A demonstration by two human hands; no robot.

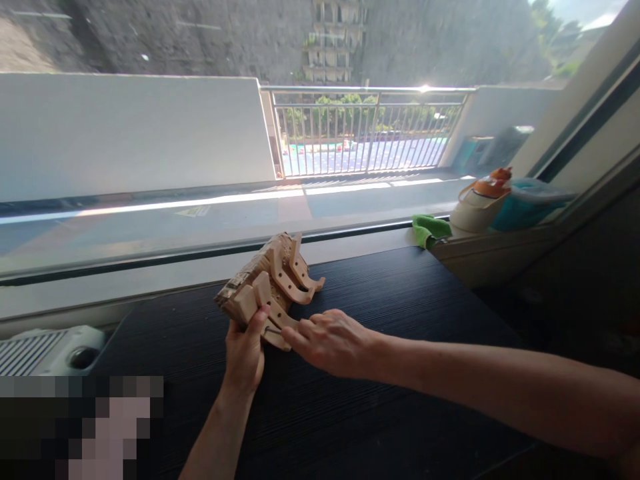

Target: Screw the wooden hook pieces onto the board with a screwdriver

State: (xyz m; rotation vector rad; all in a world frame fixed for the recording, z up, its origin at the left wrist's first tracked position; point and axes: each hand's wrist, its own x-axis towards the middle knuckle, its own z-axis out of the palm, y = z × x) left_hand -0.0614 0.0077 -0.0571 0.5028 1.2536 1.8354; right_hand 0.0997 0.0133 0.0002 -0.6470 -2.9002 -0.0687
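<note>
Wooden model (pixel 281 275), long axis slanting away rightward; left grip (pixel 246 350) holding it, right grip (pixel 333 342) pinching rod (pixel 273 331)

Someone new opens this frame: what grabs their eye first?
Likely the wooden model, tilted in the left hand over the black table, with the right hand at its near side. Then the sunlit railing outside, upper middle; after that, the green cloth and orange-topped jug by the table's far right corner.
</note>
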